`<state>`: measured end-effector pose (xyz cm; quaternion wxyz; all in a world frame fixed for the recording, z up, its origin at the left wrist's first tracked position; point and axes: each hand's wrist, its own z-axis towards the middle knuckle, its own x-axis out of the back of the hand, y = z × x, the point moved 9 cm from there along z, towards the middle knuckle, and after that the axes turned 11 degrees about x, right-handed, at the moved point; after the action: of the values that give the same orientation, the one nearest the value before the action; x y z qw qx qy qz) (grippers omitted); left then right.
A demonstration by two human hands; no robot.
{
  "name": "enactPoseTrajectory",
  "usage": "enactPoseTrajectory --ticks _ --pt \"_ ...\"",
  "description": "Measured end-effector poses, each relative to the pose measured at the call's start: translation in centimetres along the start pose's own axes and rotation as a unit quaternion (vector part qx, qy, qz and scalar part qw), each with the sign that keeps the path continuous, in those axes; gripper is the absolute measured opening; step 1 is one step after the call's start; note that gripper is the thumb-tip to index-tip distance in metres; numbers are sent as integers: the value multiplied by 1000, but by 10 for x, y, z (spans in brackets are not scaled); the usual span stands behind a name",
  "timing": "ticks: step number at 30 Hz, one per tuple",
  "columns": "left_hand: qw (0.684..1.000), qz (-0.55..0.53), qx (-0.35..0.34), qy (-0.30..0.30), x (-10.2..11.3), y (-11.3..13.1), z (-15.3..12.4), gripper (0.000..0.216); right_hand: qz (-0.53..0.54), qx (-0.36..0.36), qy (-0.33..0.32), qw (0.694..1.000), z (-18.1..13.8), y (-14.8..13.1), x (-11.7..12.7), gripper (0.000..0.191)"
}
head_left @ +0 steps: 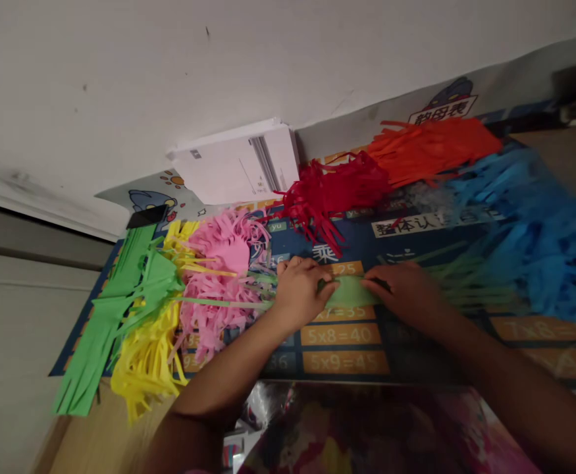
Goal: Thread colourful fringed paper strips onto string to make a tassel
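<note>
Fingertips (325,299) clamped on pale green fringed paper (351,291), and we have the left hand (298,291) and right hand (409,295) pinching it, the paper spanning the gap between them over the printed mat (341,336) (touching it or just above, we cannot tell), strips trailing to both sides. Beyond the left hand we spot pink fringe (226,250), then yellow fringe (149,355) and bright green fringe (120,286); red fringe (351,185) and orange fringe (436,151) lie farther back, blue fringe (559,247) off to the right.

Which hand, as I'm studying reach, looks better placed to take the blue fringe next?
Probably the right hand: it is nearer the blue fringe, with the left hand farther away. Both, though, seem to pinch pale green paper.
</note>
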<state>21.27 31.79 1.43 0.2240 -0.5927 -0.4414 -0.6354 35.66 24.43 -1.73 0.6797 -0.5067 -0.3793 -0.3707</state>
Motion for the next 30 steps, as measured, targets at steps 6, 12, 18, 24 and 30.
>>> enactPoseTrajectory --ticks 6,12,18,24,30 --pt "1000 6 10 9 -10 -4 4 16 -8 -14 -5 1000 2 2 -3 21" --pt "1000 13 9 -4 -13 -3 6 19 -4 -36 -3 999 1 6 -6 21" --pt "1000 25 7 -15 -14 -2 7 18 -18 -39 -5 999 0 8 -6 22" --pt "999 33 9 -20 -15 -2 6 17 -13 -50 -21 998 1 8 -11 21" --pt "982 61 -181 6 -9 25 -2 21 -38 -115 -18 993 -2 32 9 18"
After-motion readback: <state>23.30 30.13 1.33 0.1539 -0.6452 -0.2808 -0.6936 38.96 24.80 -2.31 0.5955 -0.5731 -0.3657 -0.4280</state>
